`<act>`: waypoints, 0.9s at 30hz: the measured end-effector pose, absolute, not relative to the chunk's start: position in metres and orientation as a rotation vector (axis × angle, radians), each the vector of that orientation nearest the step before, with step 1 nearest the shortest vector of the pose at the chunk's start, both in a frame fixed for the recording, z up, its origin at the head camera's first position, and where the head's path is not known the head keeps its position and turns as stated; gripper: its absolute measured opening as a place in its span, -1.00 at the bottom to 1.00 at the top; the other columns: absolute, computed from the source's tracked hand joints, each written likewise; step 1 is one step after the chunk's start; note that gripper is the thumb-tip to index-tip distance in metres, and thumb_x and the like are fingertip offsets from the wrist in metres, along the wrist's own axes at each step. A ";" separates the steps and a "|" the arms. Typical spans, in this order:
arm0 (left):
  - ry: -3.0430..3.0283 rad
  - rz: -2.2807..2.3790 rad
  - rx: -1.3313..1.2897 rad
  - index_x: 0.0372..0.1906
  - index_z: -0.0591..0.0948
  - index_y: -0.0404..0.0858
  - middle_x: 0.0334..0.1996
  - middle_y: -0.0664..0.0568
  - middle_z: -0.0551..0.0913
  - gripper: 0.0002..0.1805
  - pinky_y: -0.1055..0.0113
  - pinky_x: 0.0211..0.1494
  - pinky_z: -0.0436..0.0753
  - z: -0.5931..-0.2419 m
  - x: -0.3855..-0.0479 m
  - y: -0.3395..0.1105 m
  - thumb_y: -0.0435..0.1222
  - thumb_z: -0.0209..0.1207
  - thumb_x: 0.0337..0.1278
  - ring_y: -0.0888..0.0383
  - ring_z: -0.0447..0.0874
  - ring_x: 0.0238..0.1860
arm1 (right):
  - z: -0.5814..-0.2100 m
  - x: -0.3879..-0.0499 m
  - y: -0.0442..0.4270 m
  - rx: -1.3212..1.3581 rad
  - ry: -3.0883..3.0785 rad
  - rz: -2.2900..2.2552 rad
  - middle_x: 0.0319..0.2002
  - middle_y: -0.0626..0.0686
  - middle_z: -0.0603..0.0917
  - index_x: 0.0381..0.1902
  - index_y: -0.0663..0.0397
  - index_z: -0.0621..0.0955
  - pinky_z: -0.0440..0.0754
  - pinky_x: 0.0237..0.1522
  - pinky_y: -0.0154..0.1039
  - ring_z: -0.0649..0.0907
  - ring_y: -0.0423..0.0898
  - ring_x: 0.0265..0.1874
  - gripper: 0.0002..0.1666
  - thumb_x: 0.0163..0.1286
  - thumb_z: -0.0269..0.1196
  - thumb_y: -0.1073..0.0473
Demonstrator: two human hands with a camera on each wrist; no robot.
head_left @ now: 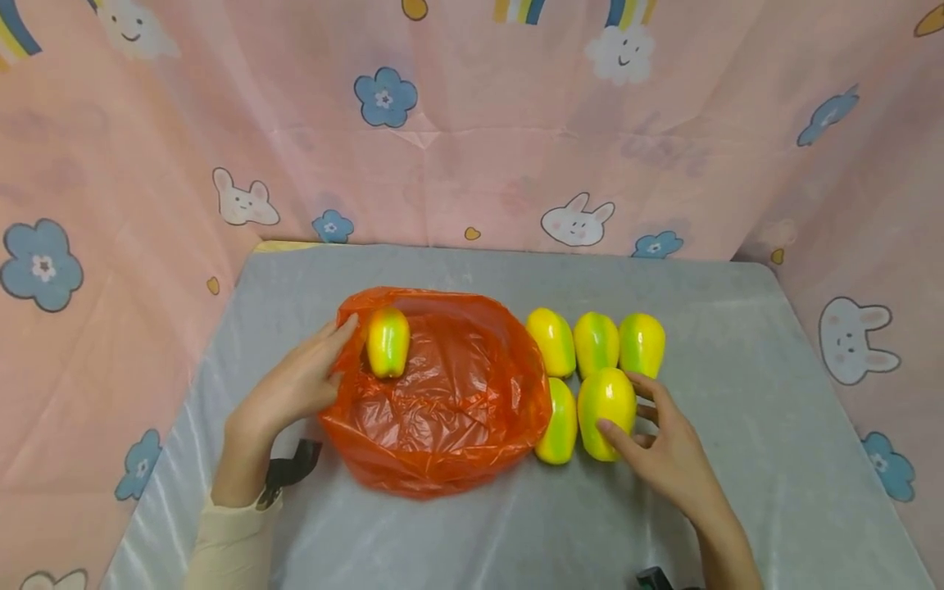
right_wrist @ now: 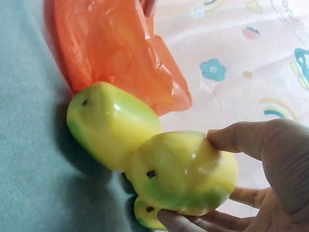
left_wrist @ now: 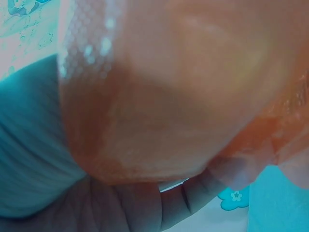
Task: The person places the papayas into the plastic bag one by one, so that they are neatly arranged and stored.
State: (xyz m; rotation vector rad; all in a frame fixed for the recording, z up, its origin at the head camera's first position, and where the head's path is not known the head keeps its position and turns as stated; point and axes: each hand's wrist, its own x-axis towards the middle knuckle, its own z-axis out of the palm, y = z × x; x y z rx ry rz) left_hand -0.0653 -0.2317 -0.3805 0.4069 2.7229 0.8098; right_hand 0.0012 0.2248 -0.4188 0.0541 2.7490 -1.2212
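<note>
An orange-red plastic bag (head_left: 435, 471) lies wide-mouthed on the table, one yellow-green fruit (head_left: 388, 342) inside at its left. My left hand (head_left: 295, 385) is at the bag's left rim, fingers on its edge; in the left wrist view the bag film (left_wrist: 159, 121) covers much of that hand (left_wrist: 135, 208). My right hand (head_left: 667, 451) grips a yellow fruit (head_left: 606, 414) between thumb and fingers, close in front of the back row. In the right wrist view the hand (right_wrist: 280, 169) holds this fruit (right_wrist: 186, 171) beside another fruit (right_wrist: 113, 125).
Three fruits stand in a back row right of the bag, the middle one (head_left: 596, 344) among them; another fruit (head_left: 558, 422) lies against the bag's right side. A grey cloth (head_left: 472, 541) covers the table. A pink patterned curtain (head_left: 472, 164) hangs behind and at the sides.
</note>
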 end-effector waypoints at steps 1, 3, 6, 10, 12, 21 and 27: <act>2.724 0.805 0.405 0.68 0.07 -0.42 0.69 -0.36 0.09 -0.08 -0.32 0.59 0.30 -0.379 -0.066 -0.232 -0.63 0.10 0.20 -0.38 0.16 0.64 | -0.417 0.001 0.224 0.051 2.748 -1.233 0.55 0.29 0.39 0.61 0.05 0.24 0.84 -0.01 -0.03 0.60 0.37 0.32 -0.04 0.44 0.40 -0.14; 2.729 0.793 0.400 0.67 0.08 -0.43 0.68 -0.38 0.08 -0.09 -0.34 0.60 0.27 -0.378 -0.066 -0.233 -0.62 0.09 0.20 -0.39 0.13 0.65 | -0.415 0.000 0.221 0.045 2.744 -1.263 0.55 0.28 0.38 0.61 0.03 0.24 0.83 0.01 -0.03 0.60 0.36 0.33 -0.04 0.44 0.40 -0.13; 2.738 0.789 0.401 0.67 0.09 -0.45 0.68 -0.39 0.08 -0.10 -0.34 0.62 0.23 -0.376 -0.066 -0.234 -0.62 0.09 0.20 -0.39 0.09 0.66 | -0.411 -0.001 0.218 0.039 2.733 -1.301 0.55 0.27 0.38 0.63 0.03 0.23 0.83 0.03 0.01 0.59 0.37 0.34 -0.03 0.44 0.41 -0.11; 2.737 0.815 0.425 0.66 0.10 -0.46 0.68 -0.40 0.09 -0.11 -0.34 0.61 0.24 -0.378 -0.067 -0.233 -0.61 0.10 0.21 -0.39 0.10 0.66 | -0.405 -0.002 0.215 0.042 2.750 -1.302 0.54 0.26 0.40 0.63 0.00 0.24 0.83 0.04 0.05 0.61 0.35 0.33 -0.02 0.42 0.42 -0.10; 2.743 0.810 0.439 0.66 0.10 -0.46 0.67 -0.41 0.10 -0.11 -0.35 0.61 0.23 -0.379 -0.068 -0.231 -0.62 0.10 0.21 -0.40 0.11 0.65 | -0.401 -0.003 0.214 0.035 2.754 -1.307 0.53 0.25 0.42 0.63 -0.03 0.25 0.84 0.03 0.01 0.62 0.33 0.32 -0.03 0.42 0.43 -0.09; 2.726 0.826 0.451 0.68 0.09 -0.42 0.69 -0.35 0.10 -0.09 -0.31 0.58 0.31 -0.383 -0.067 -0.225 -0.63 0.08 0.19 -0.37 0.14 0.65 | -0.386 -0.006 0.206 -0.074 2.768 -1.346 0.50 0.22 0.46 0.60 -0.04 0.29 0.84 -0.06 -0.23 0.65 0.27 0.29 -0.08 0.42 0.44 -0.01; 2.735 0.824 0.436 0.68 0.09 -0.40 0.68 -0.33 0.12 -0.08 -0.32 0.56 0.35 -0.380 -0.064 -0.231 -0.63 0.09 0.20 -0.36 0.19 0.64 | -0.379 -0.021 0.191 -0.165 2.719 -1.390 0.49 0.18 0.48 0.60 -0.09 0.29 0.85 -0.01 -0.16 0.68 0.23 0.28 -0.08 0.41 0.44 -0.02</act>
